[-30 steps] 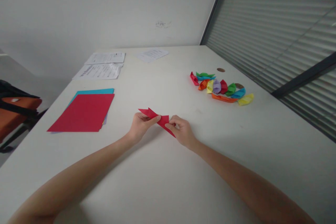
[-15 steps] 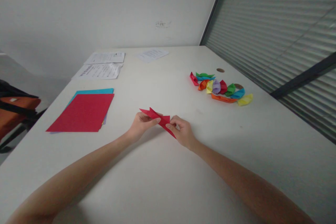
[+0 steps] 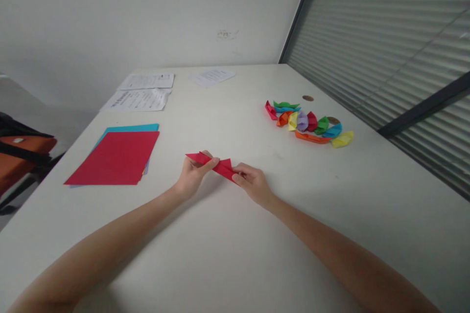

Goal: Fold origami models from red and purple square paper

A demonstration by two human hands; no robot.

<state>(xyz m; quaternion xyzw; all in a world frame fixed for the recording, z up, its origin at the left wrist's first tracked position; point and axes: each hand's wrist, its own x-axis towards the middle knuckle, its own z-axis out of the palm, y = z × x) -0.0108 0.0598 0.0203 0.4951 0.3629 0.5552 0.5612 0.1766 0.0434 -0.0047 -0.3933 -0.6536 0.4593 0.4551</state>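
Note:
A folded piece of red paper (image 3: 224,169), long and narrow with pointed flaps on top, is held between both hands above the white table (image 3: 227,244). My left hand (image 3: 194,175) pinches its left part, thumb on the near face and fingers behind. At its lower right end, my right hand (image 3: 254,185) grips the paper between thumb and fingers. The fingers behind the paper are partly hidden.
On the left lies a stack of coloured sheets with a red sheet (image 3: 117,159) on top. Several small folded paper boats (image 3: 311,121) sit at the right. Printed papers (image 3: 141,99) lie farther back. Window blinds (image 3: 385,34) border the right side; an orange bag (image 3: 27,151) is beyond the left edge.
My left hand has shifted slightly left and down with the red paper. The paper now lies flatter, its flaps lower, and the right hand's fingers have extended a little along its end.

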